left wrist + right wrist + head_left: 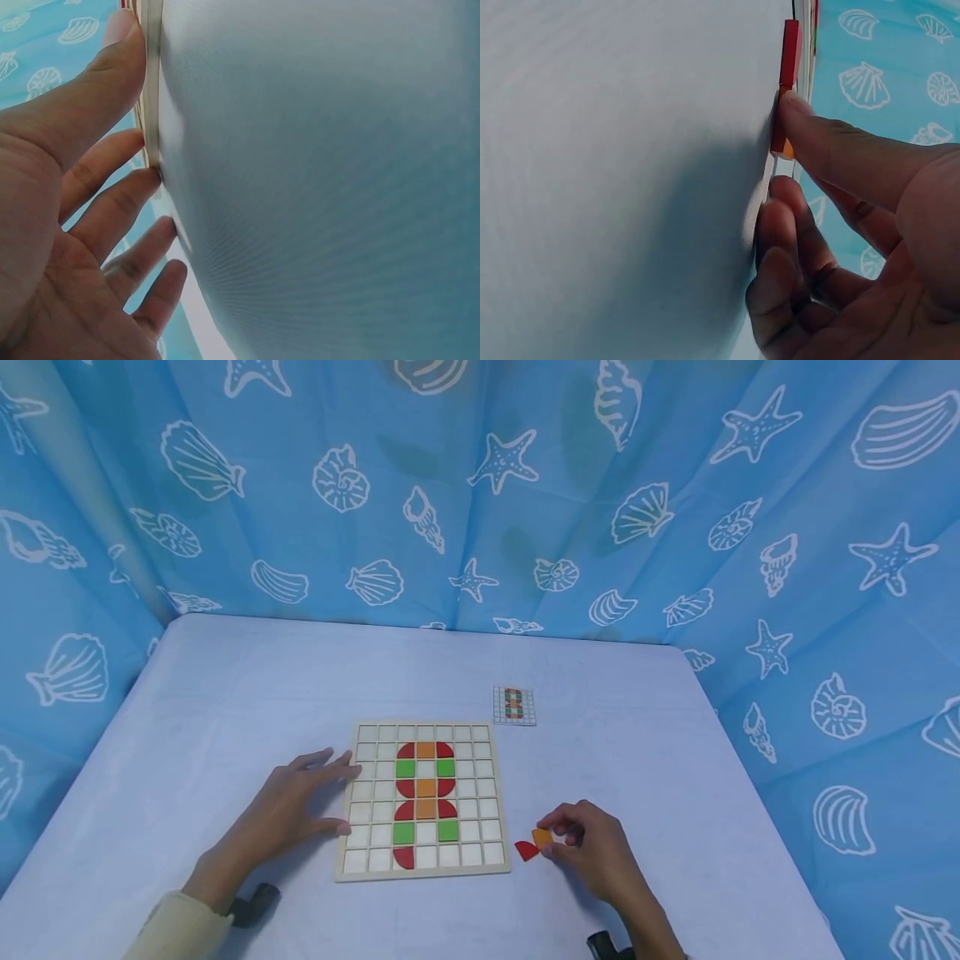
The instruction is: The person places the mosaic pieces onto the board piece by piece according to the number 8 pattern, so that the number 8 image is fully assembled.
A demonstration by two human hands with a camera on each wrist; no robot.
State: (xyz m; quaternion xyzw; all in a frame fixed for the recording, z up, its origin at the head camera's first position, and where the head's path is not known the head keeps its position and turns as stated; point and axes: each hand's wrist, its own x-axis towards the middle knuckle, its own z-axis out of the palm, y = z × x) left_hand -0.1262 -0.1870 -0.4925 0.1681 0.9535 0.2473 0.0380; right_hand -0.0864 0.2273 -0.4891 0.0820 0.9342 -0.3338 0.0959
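Note:
A square wooden grid board (420, 876) lies on the table, with red quarter-round, green square and orange square tiles in its middle columns. My left hand (296, 797) rests along the board's left side, thumb and fingertips touching the frame; in the left wrist view its fingers are spread and fairly straight. Right of the board, my right hand (592, 847) pinches an orange square tile (545, 842) between thumb and finger, low at the tabletop. Touching that tile's left side is a loose red quarter-round tile (527, 850), seen edge-on in the right wrist view.
A small pattern card (514, 706) with a printed grid and coloured figure lies beyond the board's far right corner. White cloth (247, 693) covers the table. Behind and beside it hangs a blue shell-print curtain (450, 527).

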